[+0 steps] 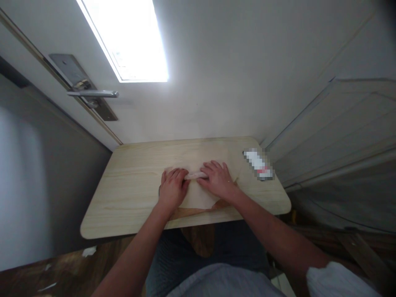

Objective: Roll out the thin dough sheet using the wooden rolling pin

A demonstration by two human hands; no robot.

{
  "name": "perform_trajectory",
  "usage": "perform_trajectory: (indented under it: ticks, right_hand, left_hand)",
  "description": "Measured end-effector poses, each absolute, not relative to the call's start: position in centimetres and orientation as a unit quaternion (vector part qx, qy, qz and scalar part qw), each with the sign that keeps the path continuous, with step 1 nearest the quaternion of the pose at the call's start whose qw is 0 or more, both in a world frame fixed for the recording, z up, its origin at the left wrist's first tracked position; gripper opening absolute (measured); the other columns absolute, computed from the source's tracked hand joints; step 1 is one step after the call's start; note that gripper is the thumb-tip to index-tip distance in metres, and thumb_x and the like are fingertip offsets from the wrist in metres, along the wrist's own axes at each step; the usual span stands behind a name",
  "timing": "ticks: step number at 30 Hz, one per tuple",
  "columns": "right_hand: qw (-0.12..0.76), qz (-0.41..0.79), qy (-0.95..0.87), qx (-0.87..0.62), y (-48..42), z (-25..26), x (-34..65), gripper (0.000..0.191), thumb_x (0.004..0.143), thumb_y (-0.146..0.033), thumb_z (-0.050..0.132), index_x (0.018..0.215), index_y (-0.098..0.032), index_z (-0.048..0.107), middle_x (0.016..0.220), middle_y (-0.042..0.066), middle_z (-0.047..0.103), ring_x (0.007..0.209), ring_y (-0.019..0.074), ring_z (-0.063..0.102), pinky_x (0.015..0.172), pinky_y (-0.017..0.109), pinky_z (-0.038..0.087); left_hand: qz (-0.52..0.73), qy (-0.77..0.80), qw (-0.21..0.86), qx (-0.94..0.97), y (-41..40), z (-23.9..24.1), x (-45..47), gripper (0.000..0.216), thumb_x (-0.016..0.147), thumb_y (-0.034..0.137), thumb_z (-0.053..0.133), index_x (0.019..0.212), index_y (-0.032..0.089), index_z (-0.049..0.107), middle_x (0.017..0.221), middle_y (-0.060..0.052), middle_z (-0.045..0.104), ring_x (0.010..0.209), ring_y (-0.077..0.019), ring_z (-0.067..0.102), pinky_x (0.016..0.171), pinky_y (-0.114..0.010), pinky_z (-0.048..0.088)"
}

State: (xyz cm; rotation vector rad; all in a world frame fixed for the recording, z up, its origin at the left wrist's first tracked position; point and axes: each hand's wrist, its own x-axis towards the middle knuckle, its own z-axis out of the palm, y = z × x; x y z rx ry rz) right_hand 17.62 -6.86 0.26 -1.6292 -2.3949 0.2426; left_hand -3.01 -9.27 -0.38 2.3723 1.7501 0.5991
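Observation:
A slim pale roll (195,175) lies crosswise between my hands on the small table. My left hand (174,185) closes over its left end, fingers curled. Over the right end my right hand (216,177) is bent, its thumb on the near side and its fingers on the far side. Whether the roll is paper or another soft material I cannot tell. Toward me, a pale sheet (198,199) spreads from beneath the hands, and brown paper (190,212) shows along its near edge. My palms hide both ends of the roll.
The light wood-grain tabletop (130,185) stands against a white door with a metal handle (95,94) and a bright window (133,37). A blurred white-and-red item (258,164) lies at the table's right. White scraps (89,251) are on the floor at the left.

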Motion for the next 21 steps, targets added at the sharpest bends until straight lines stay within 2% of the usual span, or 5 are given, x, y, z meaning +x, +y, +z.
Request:
perform_trajectory:
  ticks: [4, 8, 13, 18, 21]
  right_hand:
    - [0.119, 0.097, -0.830, -0.536, -5.7, 0.8, 18.2, 0.038, 0.091, -0.050, 0.060, 0.119, -0.026, 0.068, 0.136, 0.007, 0.061, 0.128, 0.0280, 0.048, 0.109, 0.048, 0.030]
    - [0.136, 0.108, -0.825, -0.538, -3.0, 1.1, 18.6, 0.045, 0.091, -0.054, 0.058, 0.124, -0.025, 0.066, 0.130, 0.007, 0.066, 0.121, 0.0248, 0.055, 0.105, 0.041, 0.036]
    - [0.086, 0.079, -0.803, -0.584, 1.0, 1.3, 18.1, 0.045, 0.100, -0.051, 0.039, 0.122, -0.025, 0.068, 0.126, 0.008, 0.068, 0.120, 0.0264, 0.057, 0.104, 0.044, 0.036]
    - [0.050, 0.051, -0.823, -0.564, 3.6, 1.1, 17.6, 0.055, 0.091, -0.063, 0.051, 0.124, -0.022, 0.066, 0.130, 0.012, 0.064, 0.123, 0.0306, 0.053, 0.106, 0.048, 0.033]
    - [0.060, 0.039, -0.834, -0.547, 3.8, 0.6, 17.5, 0.051, 0.095, -0.059, 0.045, 0.126, -0.023, 0.065, 0.132, 0.011, 0.062, 0.124, 0.0303, 0.051, 0.106, 0.049, 0.033]
  left_hand:
    - [0.199, 0.585, 0.058, 0.784, -9.0, -0.1, -2.6, 0.027, 0.093, 0.029, 0.053, 0.119, 0.023, 0.059, 0.125, -0.008, 0.067, 0.123, -0.0276, 0.053, 0.113, -0.053, 0.027]
    - [0.199, 0.588, 0.070, 0.781, -7.0, 0.1, -1.8, 0.027, 0.093, 0.029, 0.053, 0.118, 0.022, 0.060, 0.122, -0.008, 0.068, 0.119, -0.0276, 0.055, 0.109, -0.050, 0.033]
    - [0.183, 0.568, 0.094, 0.797, -4.3, 0.1, -1.4, 0.026, 0.090, 0.029, 0.055, 0.114, 0.022, 0.062, 0.120, -0.008, 0.068, 0.114, -0.0254, 0.058, 0.102, -0.041, 0.041]
    - [0.133, 0.577, 0.094, 0.800, -3.1, 1.7, -1.8, 0.024, 0.088, 0.036, 0.059, 0.108, 0.024, 0.065, 0.119, -0.007, 0.067, 0.113, -0.0264, 0.058, 0.099, -0.041, 0.043]
    - [0.141, 0.580, 0.107, 0.795, -1.6, 2.5, -1.2, 0.031, 0.090, 0.043, 0.056, 0.112, 0.023, 0.064, 0.123, -0.008, 0.066, 0.115, -0.0251, 0.058, 0.100, -0.039, 0.044]
